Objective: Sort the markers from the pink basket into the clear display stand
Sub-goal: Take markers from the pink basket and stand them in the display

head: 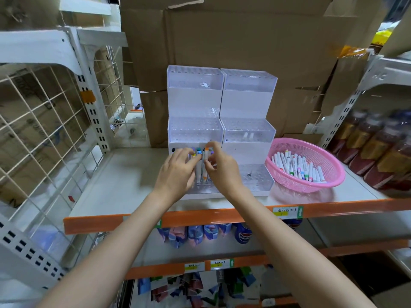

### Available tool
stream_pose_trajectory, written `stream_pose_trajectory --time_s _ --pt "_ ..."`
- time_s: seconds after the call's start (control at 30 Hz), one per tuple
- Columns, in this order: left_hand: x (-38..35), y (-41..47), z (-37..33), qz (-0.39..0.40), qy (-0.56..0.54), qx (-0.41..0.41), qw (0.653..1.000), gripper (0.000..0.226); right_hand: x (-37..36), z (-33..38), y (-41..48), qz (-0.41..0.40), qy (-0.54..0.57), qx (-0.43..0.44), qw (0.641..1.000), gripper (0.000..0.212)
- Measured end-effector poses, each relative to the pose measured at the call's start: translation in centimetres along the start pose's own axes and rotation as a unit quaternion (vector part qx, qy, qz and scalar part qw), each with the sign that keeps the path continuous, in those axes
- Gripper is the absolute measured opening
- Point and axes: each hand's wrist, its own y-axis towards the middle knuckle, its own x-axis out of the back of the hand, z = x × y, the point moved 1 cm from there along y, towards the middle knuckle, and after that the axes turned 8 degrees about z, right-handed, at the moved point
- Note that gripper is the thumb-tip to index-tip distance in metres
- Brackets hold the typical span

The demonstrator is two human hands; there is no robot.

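Now the right hand (222,167) grip pinches an orange-capped marker (206,160); left hand (176,172) just beside, grip unclear; shelf label (287,212) below reads 7.

You're in a shop, or maybe its stockroom. Look at the white metal shelf (124,178) with an orange edge strip (200,215) and price tags (285,211), cardboard boxes (244,41) behind, bottles (373,152) on your right, and packaged goods (189,234) below.

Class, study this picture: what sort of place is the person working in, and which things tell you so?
Probably a shop or its stockroom: metal shelves with orange edge strips carrying small labels, cardboard boxes piled behind, and rows of bottled goods on the neighbouring shelf.
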Motion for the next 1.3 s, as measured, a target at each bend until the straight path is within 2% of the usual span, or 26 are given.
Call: stream_pose_trajectory --time_s 0.2,0.67,0.93,1.3 --pt "-0.4 -0.8 0.7 0.013 0.007 -0.01 1.0 0.058 -0.8 -0.4 -0.7 0.001 -0.03 -0.001 1.0 0.038" --pt "-0.8 -0.9 0.9 -0.015 0.037 -0.046 0.998 0.058 -0.5 -0.1 0.0 0.036 -0.072 -0.015 0.997 0.028" --pt "-0.7 -1.1 1.2 0.007 0.064 -0.056 0.996 0.063 0.4 0.1 0.1 0.034 -0.047 0.006 0.998 0.014" --pt "-0.4 -1.2 1.0 0.037 0.058 -0.039 0.997 0.063 0.5 0.0 -0.2 0.061 -0.089 -0.002 0.994 0.019"
